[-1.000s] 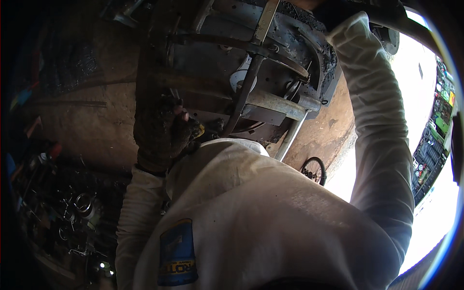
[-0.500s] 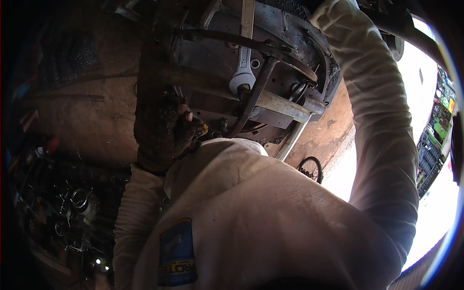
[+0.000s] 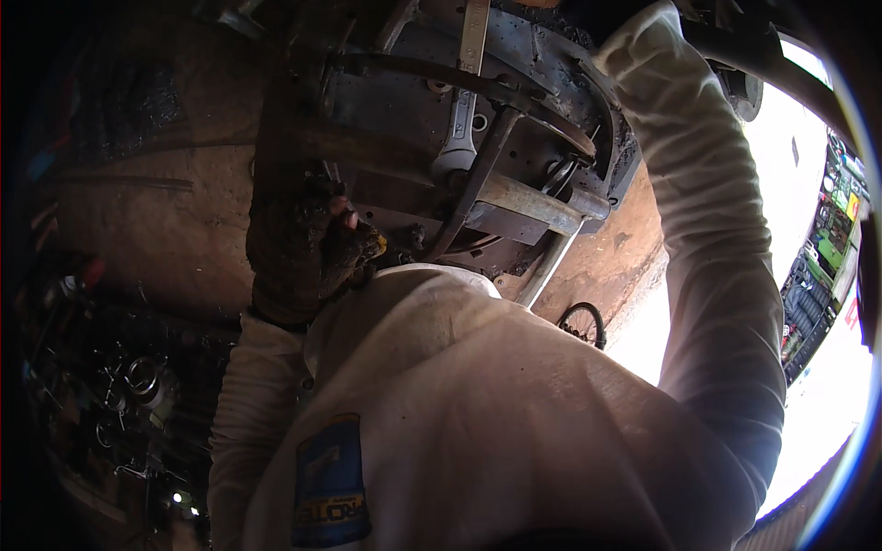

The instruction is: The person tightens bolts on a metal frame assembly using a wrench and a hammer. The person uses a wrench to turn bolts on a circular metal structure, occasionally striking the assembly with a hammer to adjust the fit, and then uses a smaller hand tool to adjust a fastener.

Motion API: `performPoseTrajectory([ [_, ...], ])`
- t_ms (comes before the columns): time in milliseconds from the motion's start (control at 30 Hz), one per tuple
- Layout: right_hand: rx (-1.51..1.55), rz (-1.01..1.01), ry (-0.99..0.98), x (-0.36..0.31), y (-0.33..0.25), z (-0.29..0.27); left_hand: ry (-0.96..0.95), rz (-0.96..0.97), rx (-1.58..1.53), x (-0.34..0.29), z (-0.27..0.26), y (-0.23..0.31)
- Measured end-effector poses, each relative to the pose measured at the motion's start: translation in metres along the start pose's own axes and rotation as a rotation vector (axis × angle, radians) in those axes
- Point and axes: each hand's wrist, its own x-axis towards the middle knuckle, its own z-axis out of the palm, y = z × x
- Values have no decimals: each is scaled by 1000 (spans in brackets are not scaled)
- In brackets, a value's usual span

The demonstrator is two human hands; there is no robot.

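A large open-ended spanner (image 3: 461, 110) lies across a dark metal frame (image 3: 386, 138), its jaw lowered among the bars, where what it grips is hidden. My left hand (image 3: 317, 234), in a dark, dirty glove with bare fingertips, is curled closed at the frame's near left side. A thin metal piece (image 3: 332, 172) shows just beyond those fingers, but what they hold is too dark to make out. My right arm (image 3: 703, 165), in a pale sleeve, reaches up to the frame's far right. Past its cuff, the right hand is lost in shadow at the upper edge.
A curved bar (image 3: 478, 84) and a round pipe (image 3: 533, 202) cross the frame. Below it, a small spoked wheel (image 3: 583, 323) is on the brown ground. Dark metal parts (image 3: 142, 381) clutter the left, and a bright opening lies to the right.
The spanner has tilted slightly, its far end shifting right and its jaw left. The whole view has moved a little. My left hand keeps its curled shape.
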Motion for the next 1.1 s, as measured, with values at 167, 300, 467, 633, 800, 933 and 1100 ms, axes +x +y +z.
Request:
performPoseTrajectory([
  [167,-31,256,-90,-32,-7,-10,-30,93,-8,8,2,-3],
  [300,-334,-322,244,-124,48,17,-20,18,101,1,2,-1],
  [467,-488,223,422,-289,12,46,-28,-30,74,0,2,2],
  [633,-735,193,356,-276,0,-26,-95,-130,60,2,0,6],
  [800,-711,70,447,-257,29,-12,-67,-82,162,-5,6,0],
  [933,-796,-165,490,-217,61,-18,-34,-94,107,1,10,1],
  [1100,-851,-129,261,-156,60,3,-21,-75,203,-8,4,2],
])
